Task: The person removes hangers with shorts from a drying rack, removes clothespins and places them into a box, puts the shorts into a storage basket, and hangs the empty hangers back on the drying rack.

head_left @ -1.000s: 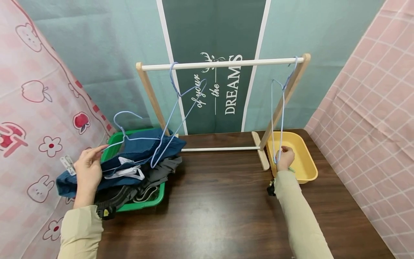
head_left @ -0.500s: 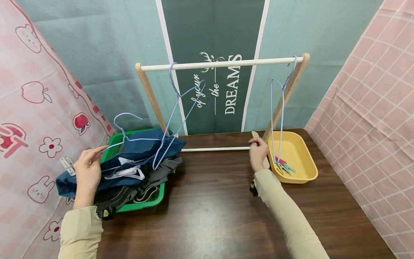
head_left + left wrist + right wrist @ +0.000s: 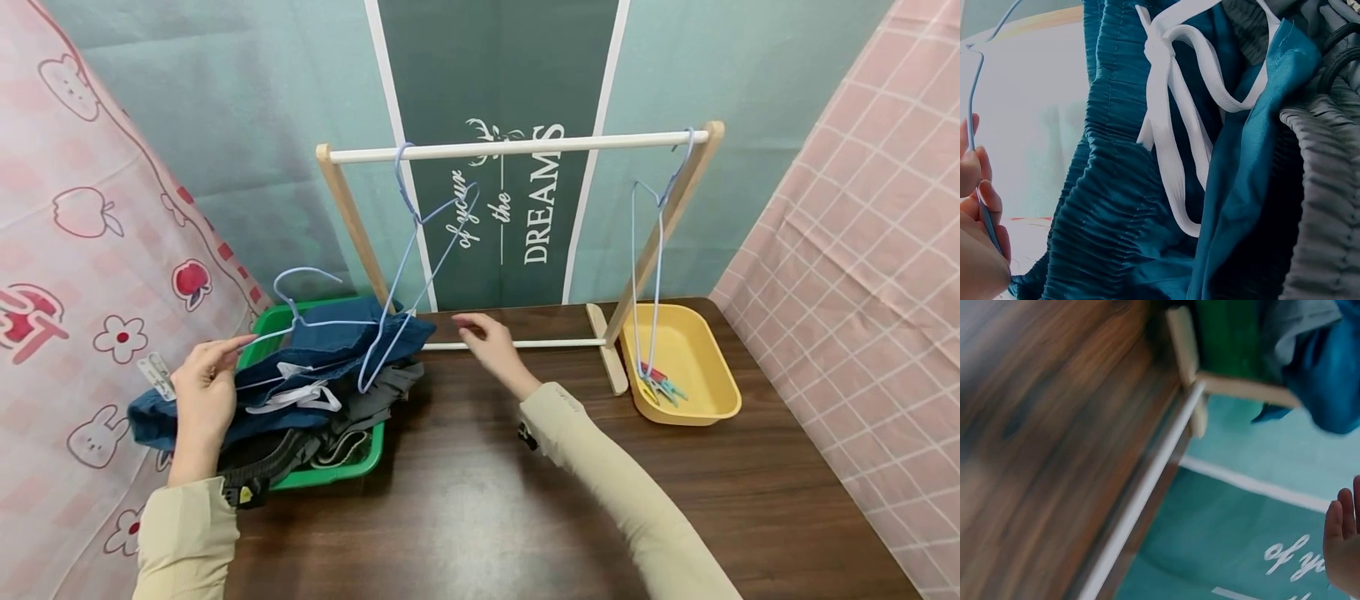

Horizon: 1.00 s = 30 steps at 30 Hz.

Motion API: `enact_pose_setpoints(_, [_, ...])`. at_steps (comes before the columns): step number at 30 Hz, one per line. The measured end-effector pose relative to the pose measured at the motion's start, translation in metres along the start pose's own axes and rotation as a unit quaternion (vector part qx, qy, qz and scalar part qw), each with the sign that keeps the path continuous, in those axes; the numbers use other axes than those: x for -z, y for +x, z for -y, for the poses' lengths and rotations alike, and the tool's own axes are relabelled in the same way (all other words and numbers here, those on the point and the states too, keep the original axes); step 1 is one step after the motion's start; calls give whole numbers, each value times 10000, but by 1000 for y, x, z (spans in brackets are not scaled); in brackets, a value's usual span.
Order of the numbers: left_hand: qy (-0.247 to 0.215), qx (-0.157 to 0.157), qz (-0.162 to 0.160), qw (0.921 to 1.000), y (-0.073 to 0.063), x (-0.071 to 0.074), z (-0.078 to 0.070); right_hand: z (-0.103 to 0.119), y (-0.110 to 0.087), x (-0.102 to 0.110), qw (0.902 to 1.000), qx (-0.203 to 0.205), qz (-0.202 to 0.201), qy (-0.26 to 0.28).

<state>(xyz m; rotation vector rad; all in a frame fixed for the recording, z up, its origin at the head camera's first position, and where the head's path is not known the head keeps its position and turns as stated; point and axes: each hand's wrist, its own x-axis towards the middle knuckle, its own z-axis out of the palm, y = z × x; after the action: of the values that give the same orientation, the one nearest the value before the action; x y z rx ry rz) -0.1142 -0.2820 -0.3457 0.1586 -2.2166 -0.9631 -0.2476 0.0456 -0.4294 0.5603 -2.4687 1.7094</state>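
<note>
My left hand [image 3: 204, 398] pinches one arm of a light blue wire hanger [image 3: 303, 321], whose hook stands up to the right. Under this hanger lie blue shorts [image 3: 390, 333] with an elastic waistband and white drawstring [image 3: 1166, 125]. A white clothespin [image 3: 156, 377] sticks up at their left end, beside the hand. Dark grey clothes [image 3: 375, 396] lie beneath, in a green basket [image 3: 330, 477]. My right hand [image 3: 491, 346] is in the air before the rack's lower bar, fingers pointing left toward the shorts; I cannot tell whether its fingertips hold something small.
A rack with wooden legs and a white top bar [image 3: 525, 147] stands behind. On it hang one blue hanger [image 3: 408, 250] at left and another [image 3: 658, 250] at right. A yellow basin [image 3: 701, 367] with several coloured clothespins [image 3: 662, 385] sits right of the rack.
My right hand has left the yellow basin and moved left past the rack's right foot toward the shorts. The left hand keeps its pinch on the hanger, nearly still.
</note>
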Motion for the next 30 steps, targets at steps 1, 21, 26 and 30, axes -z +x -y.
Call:
enact_pose_setpoints(1, [-52, -75, 10, 10000, 0, 0, 0, 4, 1, -5, 9998, 24, 176, -116])
enact_pose_setpoints(21, [192, 475, 560, 9971, -2, 6, 0, 22, 12, -53, 9904, 519, 1250, -283])
enact_pose_setpoints(26, [254, 436, 185, 9986, -3, 5, 0, 22, 10, -55, 9901, 299, 1372, -26])
enact_pose_setpoints(30, [-97, 328, -456, 9984, -3, 6, -2, 18, 12, -57, 9913, 115, 1311, -13])
